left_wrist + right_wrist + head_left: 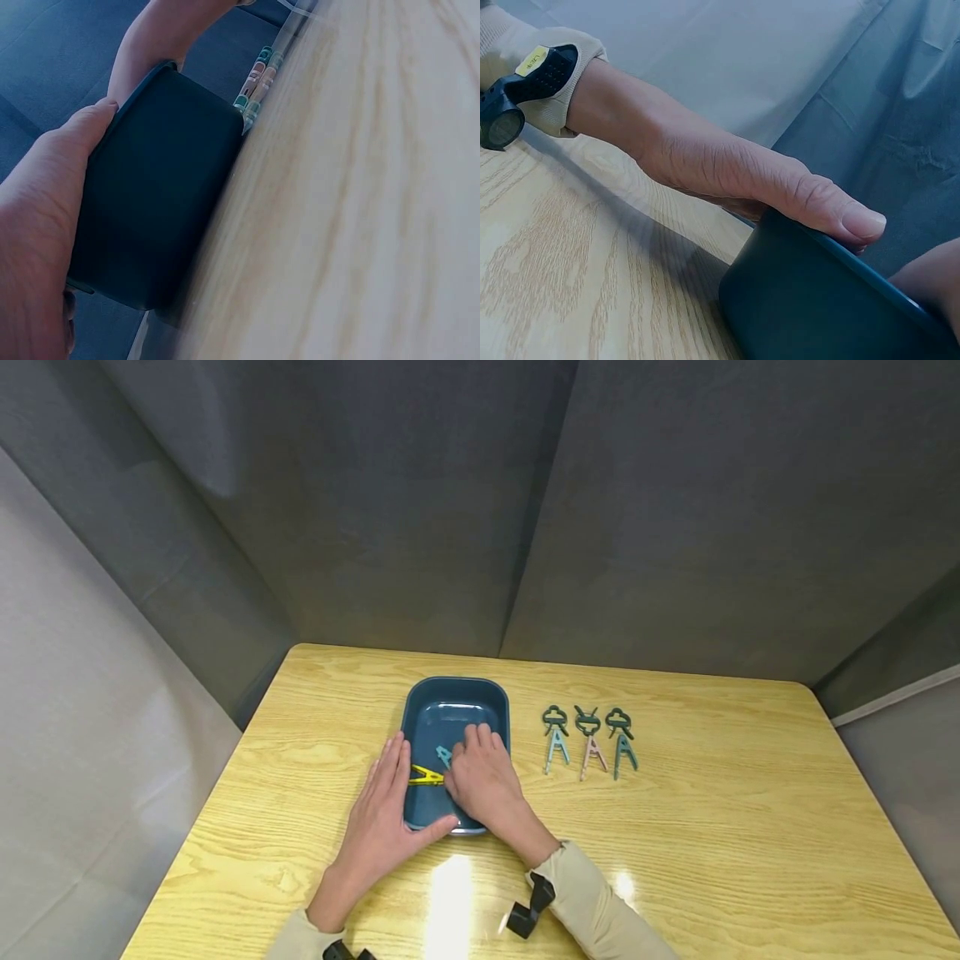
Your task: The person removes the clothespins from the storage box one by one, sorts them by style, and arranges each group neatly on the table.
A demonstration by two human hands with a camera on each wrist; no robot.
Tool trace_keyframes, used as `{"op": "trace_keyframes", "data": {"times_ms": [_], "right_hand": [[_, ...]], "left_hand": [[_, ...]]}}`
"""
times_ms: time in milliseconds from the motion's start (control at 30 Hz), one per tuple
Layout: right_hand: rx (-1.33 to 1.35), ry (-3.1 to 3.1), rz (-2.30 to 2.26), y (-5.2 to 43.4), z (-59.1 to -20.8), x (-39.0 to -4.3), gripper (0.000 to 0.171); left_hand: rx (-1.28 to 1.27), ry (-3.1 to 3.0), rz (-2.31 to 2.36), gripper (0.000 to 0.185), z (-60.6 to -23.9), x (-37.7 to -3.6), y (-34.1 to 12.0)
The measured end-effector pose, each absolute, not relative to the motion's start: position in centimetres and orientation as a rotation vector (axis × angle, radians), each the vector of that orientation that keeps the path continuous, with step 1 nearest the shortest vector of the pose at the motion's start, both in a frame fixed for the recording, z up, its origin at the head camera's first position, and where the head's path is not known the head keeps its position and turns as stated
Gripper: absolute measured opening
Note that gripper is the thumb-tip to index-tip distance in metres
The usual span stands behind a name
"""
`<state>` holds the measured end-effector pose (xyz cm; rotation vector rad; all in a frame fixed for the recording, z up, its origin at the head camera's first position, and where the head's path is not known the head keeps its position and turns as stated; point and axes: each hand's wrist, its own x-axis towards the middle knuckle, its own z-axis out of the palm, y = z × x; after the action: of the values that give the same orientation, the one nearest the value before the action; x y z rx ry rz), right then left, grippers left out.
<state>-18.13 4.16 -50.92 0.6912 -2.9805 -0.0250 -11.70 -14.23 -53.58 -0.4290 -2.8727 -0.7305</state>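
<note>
A dark blue rectangular tub point(457, 687) sits on the table, holding a yellow clothespin point(426, 776) and a light blue clothespin point(444, 755). My left hand point(382, 814) lies along the tub's left side with straight fingers, its thumb stretched over the near rim; the left wrist view shows the thumb point(90, 124) on that rim. Inside the tub, my right hand point(483, 777) reaches down with bent fingers right at the ends of both clothespins. Its fingertips are hidden beneath the hand, and I cannot tell whether they pinch anything.
Right of the tub, a light blue clothespin point(556, 750), a pink clothespin point(592, 754) and a green clothespin point(623, 753) lie in a row. Dark green cloud-shaped clips point(587, 722) sit at their far ends. Grey curtains point(405, 527) stand behind the wooden table point(750, 810).
</note>
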Motion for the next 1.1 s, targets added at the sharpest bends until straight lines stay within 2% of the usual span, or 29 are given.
{"op": "trace_keyframes", "data": {"times_ms": [500, 767, 967, 1100], "right_hand": [[0.705, -3.017, -0.038, 4.12, -51.04, -18.14, 0.052], [0.667, -2.971, 0.106, 4.30, -50.98, -18.32, 0.029], [0.753, -3.003, 0.093, 4.46, -50.86, -18.33, 0.054], [0.779, -3.015, 0.063, 4.51, -50.83, -18.35, 0.061]], "left_hand": [[-0.444, -2.850, -0.736, 0.127, -53.68, -11.74, -14.34], [-0.447, -2.845, -0.731, 0.127, -53.66, -11.78, -14.35], [-0.446, -2.849, -0.728, 0.126, -53.65, -11.78, -14.36], [-0.445, -2.854, -0.732, 0.126, -53.61, -11.75, -14.35]]}}
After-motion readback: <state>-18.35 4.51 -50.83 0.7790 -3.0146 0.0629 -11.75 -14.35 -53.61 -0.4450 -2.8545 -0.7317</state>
